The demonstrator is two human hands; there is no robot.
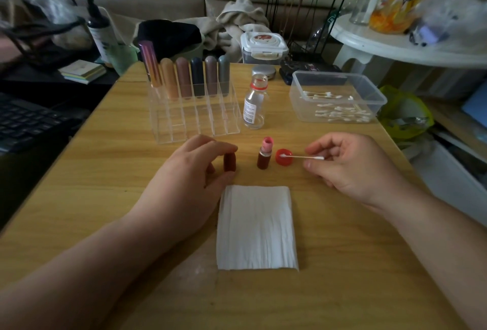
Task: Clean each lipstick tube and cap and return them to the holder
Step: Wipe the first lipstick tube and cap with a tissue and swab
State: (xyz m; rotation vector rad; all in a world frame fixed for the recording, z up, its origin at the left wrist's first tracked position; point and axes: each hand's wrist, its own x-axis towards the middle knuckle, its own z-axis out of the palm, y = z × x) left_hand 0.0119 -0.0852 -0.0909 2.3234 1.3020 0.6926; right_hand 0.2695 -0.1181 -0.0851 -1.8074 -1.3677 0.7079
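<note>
right grip [353, 166] pinches cotton swab [303, 157] lying 3-to-9, tip in red lid [286, 162]; upright lipstick tube [263, 159] just at lid's 9 o'clock, left grip [189, 171] holding lipstick cap [230, 163] beyond.

1. lipstick tube [264, 157]: dark red-brown, uncapped, pink tip, upright before me.
2. brown cap [229, 162]: upright, left of it, apart.
3. clear holder [195, 118]: behind both, six capped lipsticks [183, 76] in its back row.

Head-worn view looks forward and down, close over the table [92, 171].
</note>
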